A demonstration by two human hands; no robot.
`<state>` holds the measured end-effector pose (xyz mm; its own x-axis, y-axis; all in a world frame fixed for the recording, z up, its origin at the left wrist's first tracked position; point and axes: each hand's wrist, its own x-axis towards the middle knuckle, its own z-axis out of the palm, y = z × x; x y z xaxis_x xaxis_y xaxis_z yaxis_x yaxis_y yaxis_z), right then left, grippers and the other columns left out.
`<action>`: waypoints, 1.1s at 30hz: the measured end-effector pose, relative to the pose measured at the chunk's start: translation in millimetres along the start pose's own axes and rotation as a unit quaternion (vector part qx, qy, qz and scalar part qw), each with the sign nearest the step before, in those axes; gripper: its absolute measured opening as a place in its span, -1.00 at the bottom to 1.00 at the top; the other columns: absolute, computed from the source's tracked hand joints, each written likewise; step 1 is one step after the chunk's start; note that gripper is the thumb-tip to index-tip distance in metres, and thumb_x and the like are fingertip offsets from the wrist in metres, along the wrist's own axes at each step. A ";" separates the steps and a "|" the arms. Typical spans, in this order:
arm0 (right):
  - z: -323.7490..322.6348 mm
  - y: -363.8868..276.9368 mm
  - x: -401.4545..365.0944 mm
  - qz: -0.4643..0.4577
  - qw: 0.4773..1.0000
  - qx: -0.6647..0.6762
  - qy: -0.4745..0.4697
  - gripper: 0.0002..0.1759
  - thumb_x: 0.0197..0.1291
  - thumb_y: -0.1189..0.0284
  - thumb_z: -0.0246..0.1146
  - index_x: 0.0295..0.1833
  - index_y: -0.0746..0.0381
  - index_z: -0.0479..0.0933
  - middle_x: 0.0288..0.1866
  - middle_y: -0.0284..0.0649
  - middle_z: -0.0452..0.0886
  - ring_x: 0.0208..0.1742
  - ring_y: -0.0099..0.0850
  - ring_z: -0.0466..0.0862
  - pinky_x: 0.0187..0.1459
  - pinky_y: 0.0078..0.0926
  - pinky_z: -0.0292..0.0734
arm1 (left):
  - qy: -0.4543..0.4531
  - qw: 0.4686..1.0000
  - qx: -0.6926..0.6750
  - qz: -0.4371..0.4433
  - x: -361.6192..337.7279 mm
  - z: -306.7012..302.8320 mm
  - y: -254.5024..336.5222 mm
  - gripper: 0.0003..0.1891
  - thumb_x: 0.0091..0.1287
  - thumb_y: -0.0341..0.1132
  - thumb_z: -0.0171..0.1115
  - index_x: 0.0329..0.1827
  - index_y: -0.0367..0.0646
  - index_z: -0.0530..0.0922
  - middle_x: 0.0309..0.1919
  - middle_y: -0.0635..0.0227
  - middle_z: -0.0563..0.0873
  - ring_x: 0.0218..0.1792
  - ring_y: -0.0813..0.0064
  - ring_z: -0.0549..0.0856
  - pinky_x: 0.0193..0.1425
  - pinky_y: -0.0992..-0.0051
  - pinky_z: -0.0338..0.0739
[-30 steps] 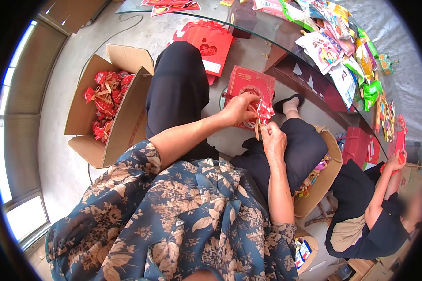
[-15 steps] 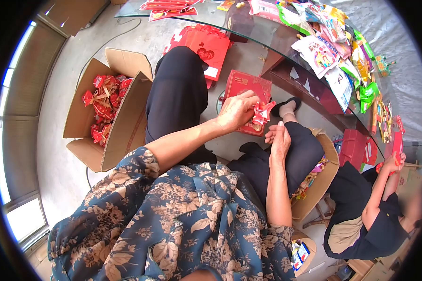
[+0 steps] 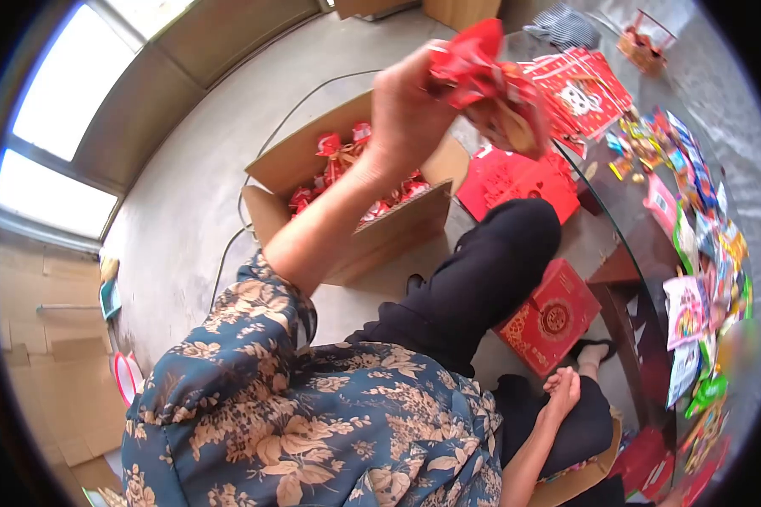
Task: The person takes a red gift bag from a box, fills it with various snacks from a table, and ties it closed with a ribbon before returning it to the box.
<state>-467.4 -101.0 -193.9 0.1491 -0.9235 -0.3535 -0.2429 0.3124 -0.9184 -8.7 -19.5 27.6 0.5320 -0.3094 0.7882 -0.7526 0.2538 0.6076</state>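
Note:
My left hand (image 3: pixel 410 110) is raised at the top, fingers closed round a small red gift pouch (image 3: pixel 507 93) with a tan ribbon, blurred by motion. Just below and left of that hand stands an open cardboard box (image 3: pixel 397 237) with several similar red pouches (image 3: pixel 334 156) in it. My right hand (image 3: pixel 562 389) rests by my right knee, its fingers curled in, and I see nothing in them. Close to it on the floor side lies a red decorated box (image 3: pixel 552 317) with a round gold emblem.
The glass table (image 3: pixel 604 207) curves along the right, carrying colourful snack packets (image 3: pixel 687 308) and red printed bags (image 3: pixel 579 93). Red gift bags (image 3: pixel 520 182) lie under its edge. A second cardboard box (image 3: pixel 579 486) stands by my right leg. A cable (image 3: pixel 300 106) crosses the floor.
My left hand has moved from above the red box up and left towards the cardboard box, carrying the red pouch. My right hand has curled its fingers. The view has turned left.

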 end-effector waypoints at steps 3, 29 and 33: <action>9.6 1.2 2.1 0.007 0.999 -0.024 -0.020 -0.69 0.46 0.22 0.10 -0.25 0.23 0.50 -0.54 -0.37 0.49 -0.56 -0.62 0.45 -0.49 -0.70 0.35 | -0.004 0.988 0.123 -0.088 5.0 -59.7 -36.7 -0.82 0.22 -0.41 0.38 -0.14 -0.20 0.63 -0.47 0.36 0.74 -0.42 0.70 0.67 -0.30 0.55 0.57; 11.1 13.3 -2.7 0.039 0.981 -0.161 -0.096 -0.78 0.40 0.38 0.17 -0.26 0.30 0.55 -0.52 -0.31 0.58 -0.57 -0.61 0.51 -0.49 -0.69 0.38 | -0.056 0.854 0.371 -0.360 -103.5 -64.3 -258.8 -0.63 0.14 -0.16 0.42 -0.03 -0.08 0.59 -0.20 0.05 0.75 -0.08 -0.01 0.71 0.00 0.11 0.58; 16.3 12.7 4.4 0.037 0.977 -0.173 -0.118 -0.79 0.39 0.39 0.17 -0.25 0.31 0.56 -0.52 -0.31 0.58 -0.57 -0.61 0.52 -0.49 -0.68 0.39 | 0.000 0.816 0.323 -0.480 -131.0 -88.3 -308.2 -0.61 0.10 -0.18 0.45 -0.04 -0.11 0.61 -0.16 0.06 0.75 -0.04 0.05 0.72 0.07 0.16 0.57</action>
<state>-454.2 -97.4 -209.9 0.3265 -0.8108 -0.4858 -0.5655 0.2443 -0.7877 187.9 23.8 -254.2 0.9965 -0.0809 -0.0208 -0.0360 -0.6405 0.7671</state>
